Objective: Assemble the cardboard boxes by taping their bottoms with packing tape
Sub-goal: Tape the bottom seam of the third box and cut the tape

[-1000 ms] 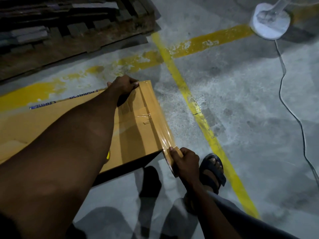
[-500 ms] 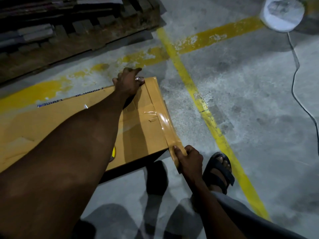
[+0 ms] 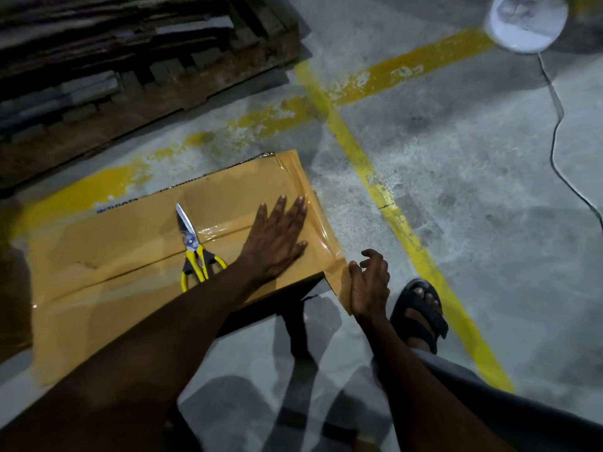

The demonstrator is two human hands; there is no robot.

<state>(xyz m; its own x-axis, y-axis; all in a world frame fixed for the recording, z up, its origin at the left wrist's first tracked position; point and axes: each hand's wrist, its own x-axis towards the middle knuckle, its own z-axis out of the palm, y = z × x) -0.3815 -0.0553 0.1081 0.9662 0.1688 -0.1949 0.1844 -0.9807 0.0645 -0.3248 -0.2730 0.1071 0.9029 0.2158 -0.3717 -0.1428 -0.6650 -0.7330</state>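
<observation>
Cardboard, brown and corrugated: the large flat-sided box (image 3: 114,288) lies on the grey concrete floor (image 3: 456,197) at centre-left with its bottom flaps facing up. Glossy clear packing tape (image 3: 321,223) runs along its right edge from far corner to near corner, wrinkled in places, and a tail hangs over the near right corner. A second glossy strip appears to cover the centre seam.

Left hand (image 3: 277,239) lies flat on the cardboard just inside the taped edge with fingers (image 3: 298,207) straight and spread, judged to be pressing the tape down and steadying the box. Right hand (image 3: 370,285) is at the near right corner; its thumb side touches the tape tail while the fingers are loosely curled and hold nothing, judged to be smoothing the tail down the side wall.

Yellow-handled steel scissors (image 3: 192,246) rest closed on the box, left of the left hand, within reach for cutting.

Noted around: black sandal (image 3: 421,314) near right, worn yellow painted lines (image 3: 375,177), dark wooden pallet (image 3: 130,76) far left, white round base (image 3: 525,21) with thin cable (image 3: 558,125) far right
</observation>
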